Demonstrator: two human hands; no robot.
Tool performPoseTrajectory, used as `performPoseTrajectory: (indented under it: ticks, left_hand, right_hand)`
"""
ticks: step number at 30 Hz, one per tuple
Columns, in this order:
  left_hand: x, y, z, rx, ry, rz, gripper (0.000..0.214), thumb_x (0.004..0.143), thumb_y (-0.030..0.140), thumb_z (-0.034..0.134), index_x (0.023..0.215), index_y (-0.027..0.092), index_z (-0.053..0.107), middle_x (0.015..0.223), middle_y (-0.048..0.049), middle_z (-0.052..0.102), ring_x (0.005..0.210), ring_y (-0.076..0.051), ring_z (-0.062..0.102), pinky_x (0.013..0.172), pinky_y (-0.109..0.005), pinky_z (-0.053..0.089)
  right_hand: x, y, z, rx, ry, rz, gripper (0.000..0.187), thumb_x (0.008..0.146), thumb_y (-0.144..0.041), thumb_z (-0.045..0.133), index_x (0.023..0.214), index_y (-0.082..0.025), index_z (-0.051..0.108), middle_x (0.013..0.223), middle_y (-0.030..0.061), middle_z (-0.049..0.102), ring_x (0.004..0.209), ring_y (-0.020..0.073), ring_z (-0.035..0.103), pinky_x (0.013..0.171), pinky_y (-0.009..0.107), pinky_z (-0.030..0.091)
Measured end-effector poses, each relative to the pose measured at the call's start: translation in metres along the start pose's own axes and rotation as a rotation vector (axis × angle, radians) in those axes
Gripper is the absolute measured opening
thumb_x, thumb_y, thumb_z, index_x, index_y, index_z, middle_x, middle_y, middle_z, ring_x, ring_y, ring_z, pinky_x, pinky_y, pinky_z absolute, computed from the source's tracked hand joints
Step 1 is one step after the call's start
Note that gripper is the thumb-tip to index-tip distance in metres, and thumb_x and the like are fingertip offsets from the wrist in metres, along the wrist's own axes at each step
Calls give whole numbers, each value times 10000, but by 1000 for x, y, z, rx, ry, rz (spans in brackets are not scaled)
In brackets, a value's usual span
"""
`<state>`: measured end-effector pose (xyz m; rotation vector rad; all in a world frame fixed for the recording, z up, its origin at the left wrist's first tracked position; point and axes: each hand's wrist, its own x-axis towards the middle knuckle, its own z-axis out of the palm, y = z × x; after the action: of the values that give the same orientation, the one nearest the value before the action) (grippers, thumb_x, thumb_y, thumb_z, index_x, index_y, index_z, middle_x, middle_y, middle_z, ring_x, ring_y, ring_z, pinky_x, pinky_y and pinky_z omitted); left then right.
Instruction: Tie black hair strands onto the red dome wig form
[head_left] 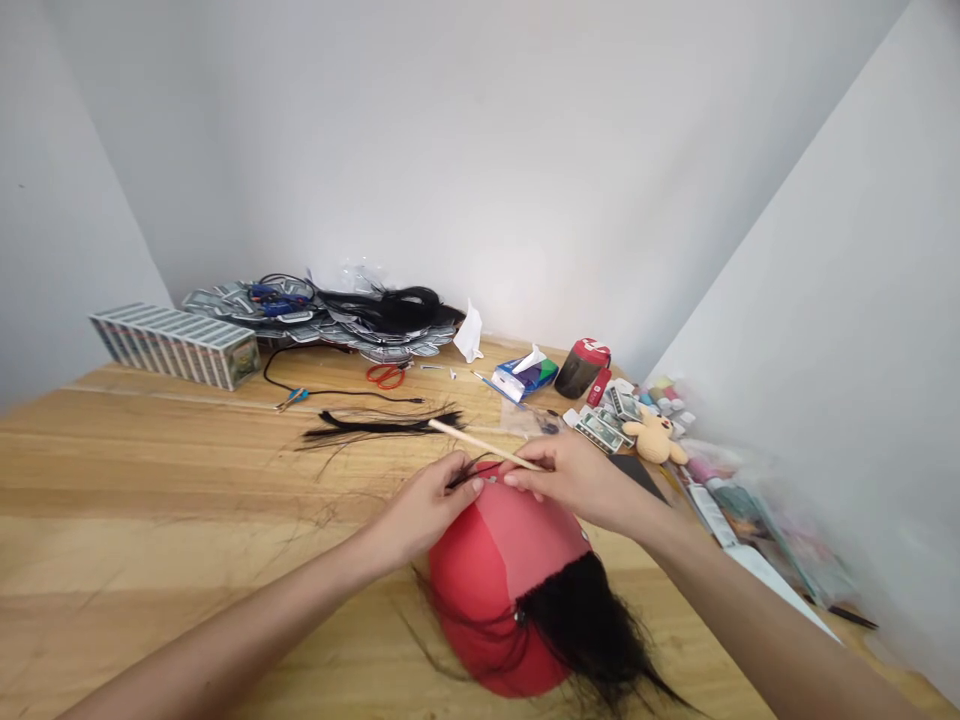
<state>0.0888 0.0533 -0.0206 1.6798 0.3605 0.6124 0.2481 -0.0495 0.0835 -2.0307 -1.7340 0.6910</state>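
Note:
A red head form (461, 585) lies on the wooden table, partly covered by a pinkish mesh cap (536, 540). Black hair (592, 625) is fixed along the cap's lower right edge and spills onto the table. At the far edge of the cap, my left hand (424, 508) is closed in a pinch on a few dark hair strands (459, 480), its thumb against the form. My right hand (574, 478) grips a thin pale wooden stick (476, 441), with fingers touching the cap. The stick's working end is hidden by the fingers.
Beyond the hands lies a loose black hair bundle (375, 424). Red scissors (385, 376), a cable (360, 394), a tissue pack (525, 374) and a dark jar (583, 370) sit farther back. A patterned box (180, 345) stands left; a plush toy (654, 436) sits right.

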Motion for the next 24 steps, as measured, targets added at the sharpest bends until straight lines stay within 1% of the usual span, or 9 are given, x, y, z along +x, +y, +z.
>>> performPoseTrajectory:
  ticks: [3,6,8,11,13,17,20,22,24]
  left_hand:
    - [0,1,0,-47,-42,12,313,874,366,557,1088,157,650,1154,-126,709,1080,-303,640,957,-429,464]
    - [1,2,0,-78,-72,29,329,879,365,551,1107,158,663,1198,-133,705,1128,-314,639,1002,-448,454]
    - [1,1,-1,-85,-75,39,326,890,352,545,1131,170,667,1220,-123,702,1149,-315,633,1021,-454,446]
    - [-1,-1,0,-79,-58,53,319,908,324,542,1168,186,667,1250,-109,694,1194,-310,610,1048,-452,429]
    - [-2,-3,1,-68,-37,58,318,922,311,536,1187,186,661,1257,-108,691,1201,-304,607,1050,-445,432]
    - [-6,-7,6,-38,9,61,318,947,307,521,1214,180,638,1263,-110,686,1181,-287,620,1037,-422,450]
    - [-8,-11,7,-2,41,55,293,956,319,523,1186,178,639,1231,-114,696,1147,-289,632,1004,-414,473]
    - [-9,-12,8,24,53,52,271,961,326,519,1148,176,645,1189,-115,708,1100,-289,647,976,-410,489]
    - [-9,-13,7,43,57,54,260,963,321,512,1134,175,643,1172,-113,711,1085,-285,652,962,-397,494]
  right_hand:
    - [16,-14,-8,-160,-101,-66,228,792,-155,646,565,-157,626,517,-51,494,537,108,428,517,241,248]
    - [30,-24,-13,-296,-160,-103,300,732,-39,647,472,-153,548,454,-80,364,493,87,337,512,256,192]
    - [36,-25,-16,-354,-218,-114,292,738,-50,655,482,-150,558,451,-87,339,474,78,315,501,253,186]
    - [44,-22,-20,-412,-310,-125,216,781,-168,688,570,-149,643,480,-77,409,476,79,364,482,232,217]
    - [47,-21,-21,-452,-349,-135,177,793,-205,686,626,-148,686,507,-65,461,489,82,402,475,220,241]
    - [53,-27,-22,-546,-406,-172,120,787,-188,663,693,-148,727,502,-64,473,485,85,426,460,210,269]
    - [56,-39,-20,-629,-453,-187,93,735,-141,662,670,-148,729,466,-66,461,454,90,419,439,215,273]
    - [57,-48,-16,-696,-470,-185,79,686,-114,669,645,-135,733,463,-48,492,446,99,426,435,227,279]
    - [57,-55,-11,-765,-461,-174,68,647,-104,677,642,-112,744,493,-4,562,454,121,466,436,244,287]
